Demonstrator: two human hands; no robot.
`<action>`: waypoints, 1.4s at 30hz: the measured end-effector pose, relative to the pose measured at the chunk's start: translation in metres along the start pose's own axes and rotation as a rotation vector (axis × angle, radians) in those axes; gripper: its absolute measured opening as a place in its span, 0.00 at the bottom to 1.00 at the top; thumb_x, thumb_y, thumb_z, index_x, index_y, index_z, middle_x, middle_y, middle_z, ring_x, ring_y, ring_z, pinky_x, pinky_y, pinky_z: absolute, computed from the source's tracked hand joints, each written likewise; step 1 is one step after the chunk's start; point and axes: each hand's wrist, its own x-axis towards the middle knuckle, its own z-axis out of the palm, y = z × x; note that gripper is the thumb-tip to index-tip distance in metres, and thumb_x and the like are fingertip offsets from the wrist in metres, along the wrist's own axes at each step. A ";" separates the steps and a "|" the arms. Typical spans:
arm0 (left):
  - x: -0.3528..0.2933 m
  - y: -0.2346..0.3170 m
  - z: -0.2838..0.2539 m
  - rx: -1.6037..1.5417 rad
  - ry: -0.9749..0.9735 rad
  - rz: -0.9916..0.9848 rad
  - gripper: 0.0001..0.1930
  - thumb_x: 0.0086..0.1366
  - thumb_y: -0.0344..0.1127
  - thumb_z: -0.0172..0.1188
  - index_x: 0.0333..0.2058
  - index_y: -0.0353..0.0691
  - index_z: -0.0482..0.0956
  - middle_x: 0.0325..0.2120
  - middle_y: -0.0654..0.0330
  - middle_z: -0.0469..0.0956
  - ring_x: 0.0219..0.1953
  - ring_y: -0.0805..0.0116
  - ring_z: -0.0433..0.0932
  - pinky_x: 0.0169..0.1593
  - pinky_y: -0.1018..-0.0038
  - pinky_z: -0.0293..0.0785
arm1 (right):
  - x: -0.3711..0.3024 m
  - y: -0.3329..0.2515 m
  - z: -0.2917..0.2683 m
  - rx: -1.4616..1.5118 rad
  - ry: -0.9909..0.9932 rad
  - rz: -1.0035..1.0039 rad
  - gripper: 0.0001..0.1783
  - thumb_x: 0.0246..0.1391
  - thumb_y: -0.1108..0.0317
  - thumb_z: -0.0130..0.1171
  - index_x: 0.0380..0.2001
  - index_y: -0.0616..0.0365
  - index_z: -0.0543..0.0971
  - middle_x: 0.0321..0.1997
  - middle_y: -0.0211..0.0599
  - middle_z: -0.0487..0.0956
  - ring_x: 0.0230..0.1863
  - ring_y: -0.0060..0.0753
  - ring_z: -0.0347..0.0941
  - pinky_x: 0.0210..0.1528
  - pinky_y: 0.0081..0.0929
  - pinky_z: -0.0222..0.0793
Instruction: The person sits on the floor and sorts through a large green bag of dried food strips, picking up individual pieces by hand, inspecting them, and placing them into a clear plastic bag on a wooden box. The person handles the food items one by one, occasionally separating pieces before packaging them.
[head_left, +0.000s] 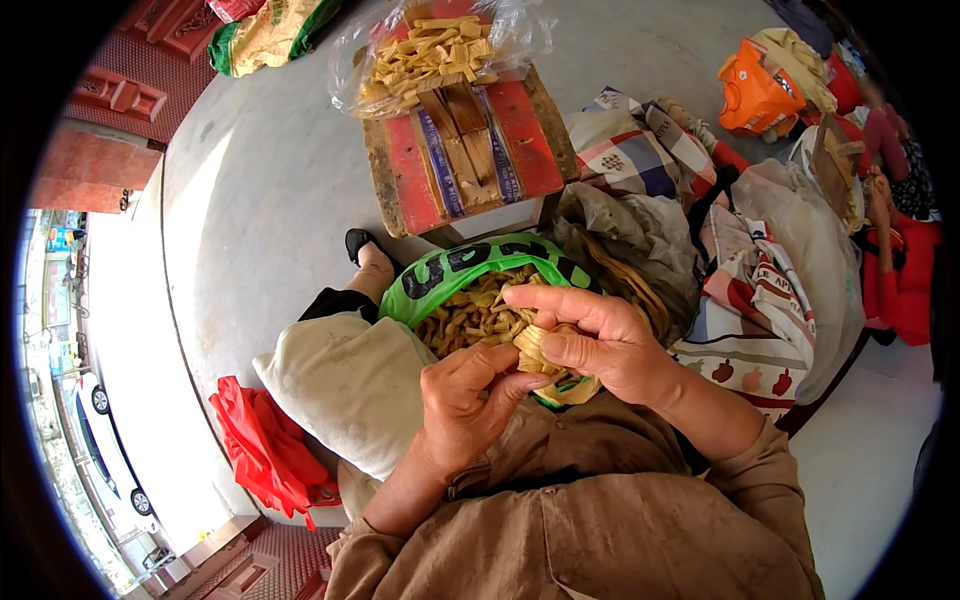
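Note:
Over my lap, my left hand and my right hand meet at a folded, ribbed pale yellow strip, whose exact kind I cannot make out. My right thumb and curled fingers hold it, with the index finger stretched toward the left. The left thumb and fingers pinch its lower end, their tips partly hidden. Below and beyond the hands, a bright green plastic bag lies open, full of small folded yellowish-brown pieces. A longer strip hangs under my right hand.
Ahead stands a red-topped wooden stool bearing a grooved wooden block and a clear bag of cut yellow pieces. A white cushion-like bundle and red bag lie left. Patterned cloths and another person are right.

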 end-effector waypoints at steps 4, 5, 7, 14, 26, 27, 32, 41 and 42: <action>0.001 0.009 -0.001 -0.410 -0.137 -0.474 0.07 0.63 0.33 0.70 0.31 0.36 0.81 0.20 0.62 0.79 0.19 0.77 0.74 0.22 0.79 0.67 | 0.003 0.010 0.006 -0.515 0.121 -0.278 0.20 0.67 0.69 0.56 0.60 0.60 0.74 0.30 0.28 0.77 0.29 0.12 0.67 0.34 0.17 0.67; 0.002 0.009 -0.006 -0.519 -0.205 -0.613 0.07 0.64 0.33 0.69 0.31 0.36 0.81 0.20 0.63 0.79 0.19 0.77 0.74 0.22 0.80 0.66 | 0.003 0.010 0.006 -0.707 0.148 -0.366 0.18 0.67 0.69 0.56 0.59 0.60 0.75 0.28 0.29 0.77 0.27 0.12 0.67 0.32 0.18 0.67; 0.002 0.010 -0.017 -0.911 -0.106 -0.696 0.06 0.66 0.32 0.65 0.31 0.37 0.80 0.16 0.66 0.73 0.15 0.78 0.69 0.25 0.78 0.69 | 0.000 0.002 0.005 -0.583 0.078 -0.273 0.18 0.67 0.67 0.57 0.57 0.61 0.75 0.21 0.31 0.74 0.23 0.14 0.66 0.28 0.18 0.64; -0.007 0.002 -0.034 -1.261 0.070 -0.659 0.07 0.69 0.31 0.59 0.30 0.37 0.77 0.10 0.68 0.64 0.09 0.76 0.63 0.29 0.72 0.74 | -0.019 -0.014 -0.012 -0.503 -0.076 -0.034 0.18 0.60 0.67 0.66 0.51 0.61 0.79 0.16 0.29 0.70 0.18 0.20 0.66 0.25 0.18 0.62; 0.027 0.004 -0.032 0.538 -0.428 0.342 0.16 0.58 0.37 0.61 0.44 0.37 0.79 0.34 0.58 0.77 0.35 0.63 0.77 0.46 0.68 0.75 | -0.009 0.007 -0.007 -1.569 -0.044 -0.702 0.07 0.45 0.68 0.61 0.30 0.55 0.76 0.17 0.25 0.70 0.20 0.25 0.71 0.20 0.23 0.68; 0.017 -0.005 -0.028 0.614 -0.484 0.434 0.17 0.53 0.36 0.61 0.43 0.38 0.79 0.33 0.59 0.76 0.35 0.62 0.76 0.44 0.68 0.74 | -0.010 0.006 -0.006 -1.521 -0.118 -0.669 0.07 0.45 0.68 0.61 0.29 0.55 0.76 0.17 0.25 0.70 0.20 0.25 0.72 0.20 0.24 0.68; -0.003 0.003 -0.034 0.497 -0.622 0.428 0.09 0.51 0.35 0.65 0.30 0.40 0.77 0.23 0.64 0.72 0.27 0.65 0.75 0.38 0.66 0.75 | -0.033 0.011 -0.016 -1.135 -0.342 -0.404 0.09 0.51 0.66 0.62 0.25 0.55 0.73 0.18 0.31 0.72 0.21 0.35 0.75 0.21 0.31 0.69; 0.078 -0.039 -0.046 0.026 -0.319 -0.088 0.07 0.64 0.26 0.59 0.40 0.32 0.80 0.27 0.55 0.76 0.31 0.59 0.76 0.39 0.68 0.73 | 0.051 -0.012 -0.069 -1.377 0.044 -0.593 0.15 0.47 0.72 0.70 0.37 0.58 0.76 0.25 0.32 0.73 0.24 0.33 0.75 0.23 0.29 0.72; 0.093 -0.042 -0.047 0.098 -0.259 -0.055 0.07 0.64 0.25 0.58 0.41 0.31 0.79 0.27 0.54 0.76 0.31 0.62 0.76 0.39 0.70 0.73 | 0.069 -0.020 -0.074 -1.487 0.102 -0.654 0.15 0.47 0.74 0.69 0.39 0.58 0.76 0.26 0.33 0.73 0.26 0.32 0.75 0.24 0.29 0.72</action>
